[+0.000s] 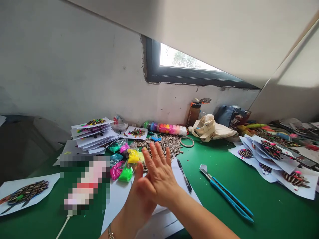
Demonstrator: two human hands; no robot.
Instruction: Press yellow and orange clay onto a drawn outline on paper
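My left hand (pixel 141 200) and my right hand (pixel 161 177) are pressed palm to palm above white paper sheets (pixel 117 200). The right hand lies over the left, its fingers stretched out and slightly apart. Part of the left hand shows, with its thumb pointing up; most of its fingers are covered. Whether anything sits between the palms is hidden. Just beyond the fingertips are small bags of coloured clay, among them yellow (pixel 133 156), green (pixel 126 174) and magenta (pixel 117 170). Behind them spreads a pile of striped sunflower seeds (pixel 171 144). A black pen (pixel 184 176) rests on the paper at the right.
A blue utility knife (pixel 226 196) lies on the green table (pixel 206 219). Stacked seed pictures stand left (pixel 93 136) and right (pixel 269 159). Farther back are a tape roll (pixel 186 142), clay tubs (pixel 166 128), a brown bottle (pixel 193 114) and a cloth bag (pixel 211 128). A blurred-out object (pixel 87 186) lies left.
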